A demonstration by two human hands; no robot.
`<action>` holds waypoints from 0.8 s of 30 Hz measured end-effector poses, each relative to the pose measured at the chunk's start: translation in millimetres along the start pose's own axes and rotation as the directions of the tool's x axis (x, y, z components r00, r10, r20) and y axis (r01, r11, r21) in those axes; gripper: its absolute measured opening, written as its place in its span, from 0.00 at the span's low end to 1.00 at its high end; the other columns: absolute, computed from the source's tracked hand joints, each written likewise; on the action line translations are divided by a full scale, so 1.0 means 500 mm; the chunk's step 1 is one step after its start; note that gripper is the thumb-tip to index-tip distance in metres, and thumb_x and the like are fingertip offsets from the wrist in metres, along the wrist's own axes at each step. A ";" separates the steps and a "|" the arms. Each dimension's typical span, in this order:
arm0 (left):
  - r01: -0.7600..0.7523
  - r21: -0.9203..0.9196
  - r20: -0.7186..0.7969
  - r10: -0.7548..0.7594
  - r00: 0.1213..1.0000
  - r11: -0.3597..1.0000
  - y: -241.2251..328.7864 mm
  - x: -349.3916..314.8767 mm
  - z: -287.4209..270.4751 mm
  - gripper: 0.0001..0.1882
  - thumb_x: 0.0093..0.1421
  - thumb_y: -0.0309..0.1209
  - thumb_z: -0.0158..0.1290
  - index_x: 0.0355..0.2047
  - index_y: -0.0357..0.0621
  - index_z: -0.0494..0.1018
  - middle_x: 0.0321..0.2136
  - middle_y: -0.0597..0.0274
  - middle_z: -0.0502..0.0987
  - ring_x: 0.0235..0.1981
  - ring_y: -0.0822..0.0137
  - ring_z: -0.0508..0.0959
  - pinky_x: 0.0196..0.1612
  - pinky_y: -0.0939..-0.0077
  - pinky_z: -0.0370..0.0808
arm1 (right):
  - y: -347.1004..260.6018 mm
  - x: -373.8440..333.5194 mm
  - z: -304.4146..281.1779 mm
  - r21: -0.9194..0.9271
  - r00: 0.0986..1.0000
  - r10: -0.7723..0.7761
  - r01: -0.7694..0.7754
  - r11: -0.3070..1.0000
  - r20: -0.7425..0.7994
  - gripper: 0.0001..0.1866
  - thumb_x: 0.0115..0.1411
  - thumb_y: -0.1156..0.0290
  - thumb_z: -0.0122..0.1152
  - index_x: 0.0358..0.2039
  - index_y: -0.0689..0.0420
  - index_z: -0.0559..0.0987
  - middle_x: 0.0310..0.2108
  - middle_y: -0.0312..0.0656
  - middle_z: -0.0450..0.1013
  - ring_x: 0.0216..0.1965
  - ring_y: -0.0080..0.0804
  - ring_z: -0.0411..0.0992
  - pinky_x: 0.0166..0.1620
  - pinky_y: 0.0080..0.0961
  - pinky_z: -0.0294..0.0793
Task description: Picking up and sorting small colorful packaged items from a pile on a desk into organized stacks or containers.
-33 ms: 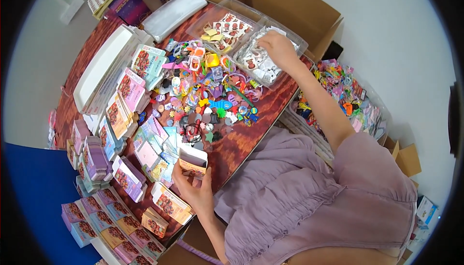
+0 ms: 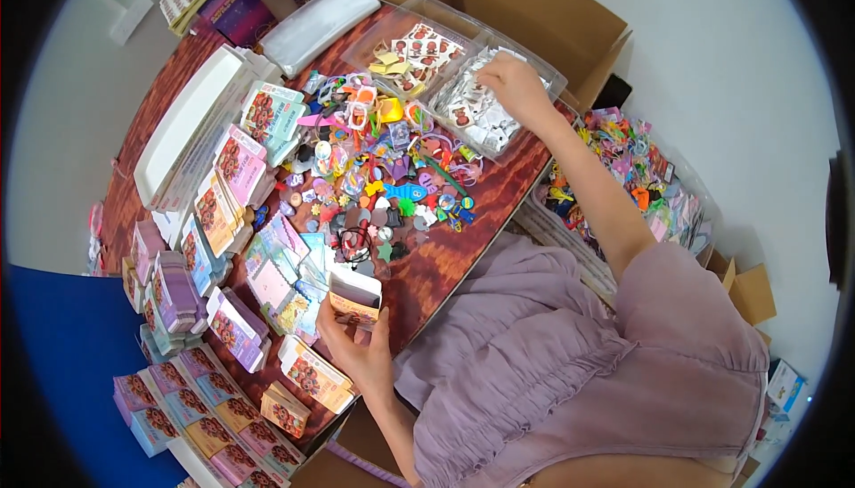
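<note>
My left hand (image 2: 363, 356) is wrapped round a small orange-and-white carton (image 2: 354, 296), its white inside facing up at the table's near edge. Over the right compartment of a clear plastic tray (image 2: 554, 87), my right hand (image 2: 515, 85) has its fingers pinched together among small white packets (image 2: 476, 112); what they grip, if anything, is hidden. The tray's other compartment holds printed picture cards (image 2: 429, 47) and yellow pieces (image 2: 389, 65). Between my hands spreads a heap of small colourful trinkets (image 2: 392, 163). Shiny pastel sheets (image 2: 280, 256) lie beside the carton.
Stacks of flattened cartons (image 2: 239, 163) line the table's left side, with rows of printed boxes (image 2: 209, 412) at the lower left. A white box (image 2: 187, 132) and clear plastic bags (image 2: 321, 29) lie farther back. A large cardboard box (image 2: 534, 7) stands behind the tray; a bag of trinkets (image 2: 637, 185) is at right.
My right hand has risen very slightly toward the far side above the white packets. My left hand and the carton stay where they were.
</note>
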State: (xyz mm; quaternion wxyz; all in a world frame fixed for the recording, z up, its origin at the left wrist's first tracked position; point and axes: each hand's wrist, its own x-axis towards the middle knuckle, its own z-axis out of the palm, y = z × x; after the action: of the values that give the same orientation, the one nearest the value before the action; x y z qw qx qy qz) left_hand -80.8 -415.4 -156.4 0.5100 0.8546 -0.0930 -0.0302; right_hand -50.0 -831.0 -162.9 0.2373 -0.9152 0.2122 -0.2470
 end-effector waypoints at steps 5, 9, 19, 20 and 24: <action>0.020 -0.054 0.004 -0.020 1.000 0.998 -0.005 0.005 0.006 0.39 0.47 0.20 0.66 0.59 0.38 0.61 0.51 0.55 0.64 0.48 0.63 0.70 0.46 0.72 0.75 | 0.020 0.014 -0.024 -0.049 0.994 0.042 -0.047 0.998 -0.101 0.17 0.53 0.58 0.65 0.24 0.62 0.80 0.21 0.48 0.72 0.25 0.44 0.72 0.32 0.37 0.69; 0.030 -0.070 0.014 -0.029 0.999 0.997 -0.008 0.002 0.000 0.39 0.47 0.18 0.65 0.60 0.38 0.61 0.51 0.56 0.64 0.48 0.63 0.70 0.46 0.73 0.76 | 0.056 0.033 -0.044 -0.049 0.945 0.296 -0.292 0.955 0.139 0.19 0.52 0.53 0.64 0.26 0.59 0.82 0.19 0.47 0.74 0.24 0.44 0.73 0.32 0.36 0.72; 0.131 -0.162 0.019 -0.129 0.991 0.978 -0.021 -0.015 -0.016 0.40 0.47 0.15 0.63 0.61 0.39 0.60 0.52 0.57 0.62 0.49 0.64 0.70 0.46 0.73 0.76 | 0.021 0.006 -0.129 0.098 0.859 0.130 -0.204 0.974 0.496 0.13 0.48 0.63 0.62 0.26 0.61 0.80 0.24 0.46 0.75 0.28 0.40 0.74 0.35 0.34 0.72; 0.142 -0.167 0.027 -0.140 0.990 0.976 -0.019 -0.015 -0.015 0.40 0.47 0.15 0.63 0.61 0.39 0.60 0.52 0.57 0.62 0.49 0.63 0.70 0.46 0.72 0.77 | 0.016 -0.002 -0.122 0.097 0.859 0.131 -0.205 0.974 0.495 0.13 0.48 0.63 0.62 0.26 0.61 0.80 0.24 0.46 0.75 0.28 0.40 0.74 0.35 0.34 0.72; 0.116 -0.215 0.039 -0.110 0.993 0.970 -0.015 -0.012 -0.005 0.40 0.47 0.16 0.63 0.61 0.39 0.60 0.52 0.57 0.62 0.49 0.63 0.70 0.46 0.72 0.77 | -0.002 -0.041 -0.070 -0.016 0.921 0.029 -0.025 1.000 0.390 0.10 0.48 0.67 0.63 0.30 0.58 0.79 0.25 0.45 0.75 0.30 0.39 0.73 0.35 0.34 0.69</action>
State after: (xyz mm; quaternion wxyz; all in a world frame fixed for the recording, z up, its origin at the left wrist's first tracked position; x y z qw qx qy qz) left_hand -85.3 -408.7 -162.3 0.5962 0.7974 -0.0472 -0.0808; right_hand -85.4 -831.3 -142.9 0.2731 -0.9443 0.1749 -0.0556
